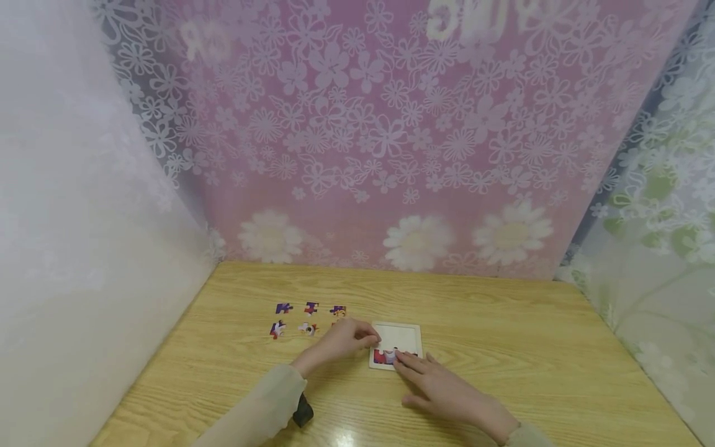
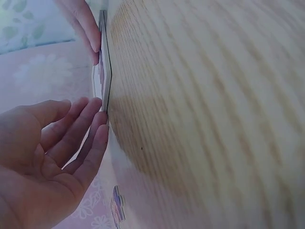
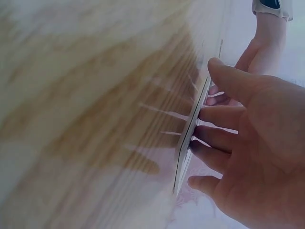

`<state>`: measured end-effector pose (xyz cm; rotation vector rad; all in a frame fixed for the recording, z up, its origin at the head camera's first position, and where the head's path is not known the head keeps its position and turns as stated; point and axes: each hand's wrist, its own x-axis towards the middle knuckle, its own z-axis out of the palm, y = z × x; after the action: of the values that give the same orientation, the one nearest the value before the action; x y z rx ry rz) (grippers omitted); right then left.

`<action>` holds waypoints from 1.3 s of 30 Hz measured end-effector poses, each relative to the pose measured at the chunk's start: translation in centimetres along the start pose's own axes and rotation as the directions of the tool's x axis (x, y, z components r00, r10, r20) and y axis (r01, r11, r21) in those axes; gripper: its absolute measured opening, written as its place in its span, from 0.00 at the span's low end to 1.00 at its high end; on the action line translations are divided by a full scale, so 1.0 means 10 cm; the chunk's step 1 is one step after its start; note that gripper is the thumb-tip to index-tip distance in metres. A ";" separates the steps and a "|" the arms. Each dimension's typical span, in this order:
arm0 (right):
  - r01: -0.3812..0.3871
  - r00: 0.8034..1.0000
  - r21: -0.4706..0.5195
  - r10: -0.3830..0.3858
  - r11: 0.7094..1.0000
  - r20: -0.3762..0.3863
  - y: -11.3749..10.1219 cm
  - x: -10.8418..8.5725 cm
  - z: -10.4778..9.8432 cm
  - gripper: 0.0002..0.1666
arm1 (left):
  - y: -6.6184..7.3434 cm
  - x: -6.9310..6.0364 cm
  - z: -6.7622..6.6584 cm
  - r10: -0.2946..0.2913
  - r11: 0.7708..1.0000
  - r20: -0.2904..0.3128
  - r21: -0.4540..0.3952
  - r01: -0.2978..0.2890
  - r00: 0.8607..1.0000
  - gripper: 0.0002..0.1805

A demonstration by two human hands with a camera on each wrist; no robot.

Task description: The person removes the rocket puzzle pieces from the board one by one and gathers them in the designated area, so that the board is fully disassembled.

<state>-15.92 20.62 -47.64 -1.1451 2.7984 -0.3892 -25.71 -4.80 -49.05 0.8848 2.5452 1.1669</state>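
A small white puzzle tray [image 1: 399, 335] lies on the table, with joined jigsaw pieces [image 1: 380, 357] along its near side. My left hand [image 1: 349, 336] is at the tray's left edge; in the left wrist view its fingers [image 2: 96, 138] are loosely bent at the rim, with nothing seen between them and the thumb. From the right, my right hand [image 1: 444, 388] lays extended fingers on the near pieces, covering some of them. In the right wrist view these fingers [image 3: 217, 138] touch the tray's face.
Loose jigsaw pieces lie in two rows left of the tray, among them a purple piece [image 1: 283, 308] and a white-and-red piece [image 1: 308, 328]; my left hand partly hides one. Flowered curtains [image 1: 357, 124] hang behind and beside the wooden table [image 1: 530, 335]. A black device [image 1: 303, 411] sits at my left wrist.
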 end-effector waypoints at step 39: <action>-0.005 1.000 -0.040 0.005 0.999 -0.003 -0.02 -0.01 0.02 0.43 | 0.18 0.04 0.07 0.010 0.991 0.102 0.131 -0.023 0.995 0.10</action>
<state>-15.67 20.47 -47.76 -1.1466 2.8233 -0.3361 -24.92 -3.24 -48.19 0.9707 2.5611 0.9413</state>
